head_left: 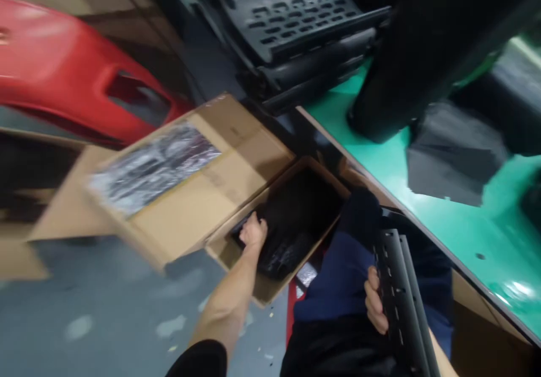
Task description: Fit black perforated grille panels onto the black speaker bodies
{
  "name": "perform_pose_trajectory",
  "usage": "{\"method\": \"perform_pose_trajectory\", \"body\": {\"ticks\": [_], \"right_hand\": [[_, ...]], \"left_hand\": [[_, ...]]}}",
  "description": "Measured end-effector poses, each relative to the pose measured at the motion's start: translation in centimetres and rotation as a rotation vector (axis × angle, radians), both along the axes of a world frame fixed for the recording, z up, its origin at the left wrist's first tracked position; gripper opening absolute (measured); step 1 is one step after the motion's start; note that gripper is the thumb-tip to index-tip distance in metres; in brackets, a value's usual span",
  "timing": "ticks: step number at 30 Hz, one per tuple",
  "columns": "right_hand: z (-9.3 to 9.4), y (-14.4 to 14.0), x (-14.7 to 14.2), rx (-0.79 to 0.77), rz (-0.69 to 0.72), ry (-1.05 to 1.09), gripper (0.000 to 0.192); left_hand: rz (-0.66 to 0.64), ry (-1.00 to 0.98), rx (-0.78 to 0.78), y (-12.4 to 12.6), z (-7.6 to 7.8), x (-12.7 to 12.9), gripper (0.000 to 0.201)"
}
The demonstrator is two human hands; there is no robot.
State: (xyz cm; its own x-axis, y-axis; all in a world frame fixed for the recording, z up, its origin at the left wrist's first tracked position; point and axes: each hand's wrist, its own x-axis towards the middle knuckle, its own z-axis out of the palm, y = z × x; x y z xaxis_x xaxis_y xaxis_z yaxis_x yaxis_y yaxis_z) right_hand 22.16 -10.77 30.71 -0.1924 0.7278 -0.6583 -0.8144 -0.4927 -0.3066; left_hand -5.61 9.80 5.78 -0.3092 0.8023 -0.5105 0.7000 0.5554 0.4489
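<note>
My left hand (252, 231) reaches down into an open cardboard box (236, 253) on the floor and closes on a dark part wrapped in plastic (281, 250) inside it. My right hand (375, 304) rests over my lap and grips a long black slotted plastic strip (399, 298) that runs from my knee toward the lower edge. The picture is blurred by motion.
A green worktable (380, 157) runs along the right, with a stack of dark grey sheets (454, 157) and black moulded parts (296, 22) on it. A second cardboard box (177, 191) holding a plastic bag lies at left. Behind it is a red plastic stool (63, 72).
</note>
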Motion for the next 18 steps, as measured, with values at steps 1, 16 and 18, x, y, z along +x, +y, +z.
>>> {"method": "perform_pose_trajectory", "body": {"ticks": [1,16,18], "right_hand": [[0.0,0.1,0.0,-0.017,0.008,-0.016,0.032],[2.5,6.4,-2.2,0.060,0.656,-0.875,0.073],[2.4,4.9,-0.8,0.101,0.690,-1.027,0.077]], "left_hand": [[0.038,0.016,0.029,0.0,0.6,-1.0,0.044],[0.334,-0.682,0.261,-7.1,19.0,3.4,0.057],[0.264,-0.865,0.318,-8.6,21.3,7.1,0.063]]}}
